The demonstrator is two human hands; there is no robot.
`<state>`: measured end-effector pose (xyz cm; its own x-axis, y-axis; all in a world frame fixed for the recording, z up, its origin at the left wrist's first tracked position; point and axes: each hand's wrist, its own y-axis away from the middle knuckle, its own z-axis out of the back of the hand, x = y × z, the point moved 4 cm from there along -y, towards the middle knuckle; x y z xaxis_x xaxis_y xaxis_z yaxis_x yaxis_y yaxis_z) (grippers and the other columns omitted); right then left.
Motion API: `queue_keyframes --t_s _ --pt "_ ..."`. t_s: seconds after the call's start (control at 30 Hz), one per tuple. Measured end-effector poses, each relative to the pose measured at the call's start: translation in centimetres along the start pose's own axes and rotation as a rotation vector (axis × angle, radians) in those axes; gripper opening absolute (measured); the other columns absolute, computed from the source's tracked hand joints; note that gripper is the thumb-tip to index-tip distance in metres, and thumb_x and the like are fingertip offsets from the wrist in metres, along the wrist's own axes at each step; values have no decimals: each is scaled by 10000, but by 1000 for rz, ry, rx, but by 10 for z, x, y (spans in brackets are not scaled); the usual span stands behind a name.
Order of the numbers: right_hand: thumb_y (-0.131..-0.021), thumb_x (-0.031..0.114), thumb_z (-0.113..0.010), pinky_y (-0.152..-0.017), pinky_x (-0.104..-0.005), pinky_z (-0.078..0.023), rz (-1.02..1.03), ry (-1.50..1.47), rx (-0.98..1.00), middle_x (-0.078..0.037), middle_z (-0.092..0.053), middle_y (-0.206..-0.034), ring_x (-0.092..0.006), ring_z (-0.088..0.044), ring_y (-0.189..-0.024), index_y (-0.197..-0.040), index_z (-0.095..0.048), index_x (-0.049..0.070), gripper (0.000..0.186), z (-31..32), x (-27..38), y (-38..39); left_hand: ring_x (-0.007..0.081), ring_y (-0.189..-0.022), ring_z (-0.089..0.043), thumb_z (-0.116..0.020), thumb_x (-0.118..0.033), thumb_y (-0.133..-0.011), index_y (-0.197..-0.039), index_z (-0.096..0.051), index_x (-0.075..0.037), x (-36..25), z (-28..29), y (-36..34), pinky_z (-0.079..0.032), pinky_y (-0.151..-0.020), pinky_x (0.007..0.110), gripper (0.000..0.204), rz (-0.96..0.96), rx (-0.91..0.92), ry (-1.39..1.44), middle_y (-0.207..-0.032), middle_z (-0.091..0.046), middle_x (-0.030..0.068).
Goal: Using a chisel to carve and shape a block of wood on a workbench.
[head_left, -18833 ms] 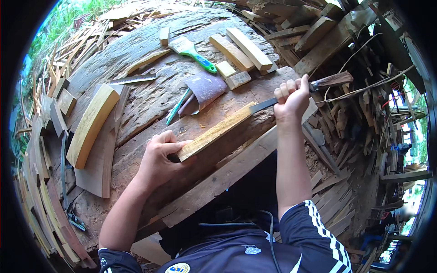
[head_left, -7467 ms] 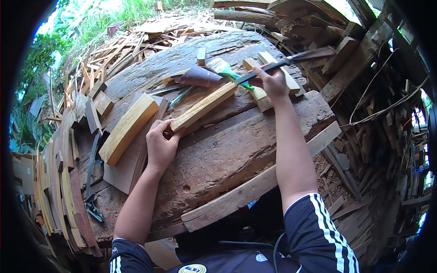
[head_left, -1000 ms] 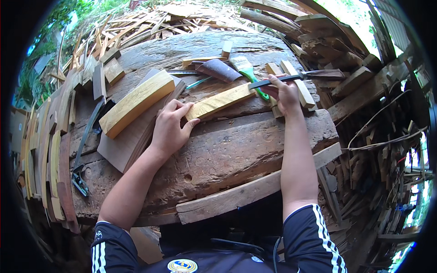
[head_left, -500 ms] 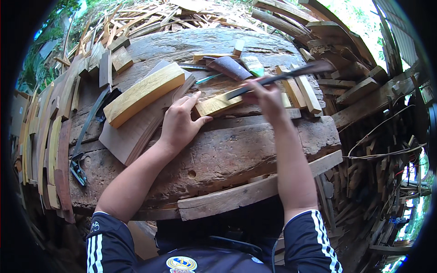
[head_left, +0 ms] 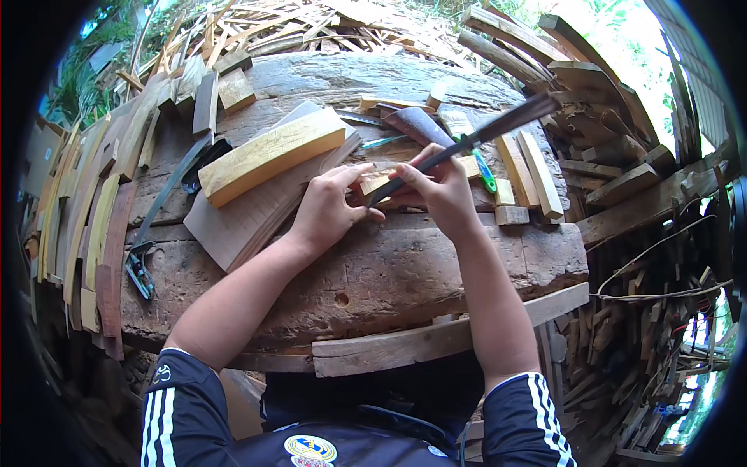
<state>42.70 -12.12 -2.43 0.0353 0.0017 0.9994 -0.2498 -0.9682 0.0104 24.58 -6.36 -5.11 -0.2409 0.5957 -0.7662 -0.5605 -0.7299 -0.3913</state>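
A long dark chisel (head_left: 510,123) slants across my right hand (head_left: 445,185). My right fingers are closed around its blade, with the handle pointing up to the right. The tip of the blade lies over a yellowish wood block (head_left: 377,184). My left hand (head_left: 331,204) grips the left end of this block between thumb and fingers. Much of the block is hidden behind my right hand. To the left, a larger yellow timber block (head_left: 272,154) rests on flat brown boards (head_left: 233,226).
The worn wooden bench (head_left: 420,265) carries a curled brown sheet (head_left: 412,124), a green-handled tool (head_left: 484,170) and two upright wood strips (head_left: 529,171). A blue metal clamp (head_left: 138,272) lies left. Stacked offcuts (head_left: 93,233) line the left side; scrap timber (head_left: 615,148) piles up right.
My right hand has moved slightly left and down, bringing the chisel's tip nearer my left hand. My left hand has shifted right and now grips the block's end. The green-handled tool has come into sight.
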Motion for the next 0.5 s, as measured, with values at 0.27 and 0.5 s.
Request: queue_keyframes --t_s 0.27,0.5 --pt "-925 101 -650 -682 -320 -614 64 -49 -268 -143 -691 -916 -207 -706 -808 -924 -569 15 119 84 -5 -13 258 -888 -671 -840 -128 -686 -1217 -623 -25 -7 0 -3 -540 -822 349 583 -97 -35 -80 -990 -677 161" --pt "-940 133 -660 -690 -315 -616 20 6 -79 -120 -695 -908 -195 -701 -770 -923 -572 32 135 7 -7 -1 293 -974 -632 -764 -16 -684 -1277 -591 -57 -4 2 4 -512 -895 378 620 -115 -56 -37 -1047 -638 157"
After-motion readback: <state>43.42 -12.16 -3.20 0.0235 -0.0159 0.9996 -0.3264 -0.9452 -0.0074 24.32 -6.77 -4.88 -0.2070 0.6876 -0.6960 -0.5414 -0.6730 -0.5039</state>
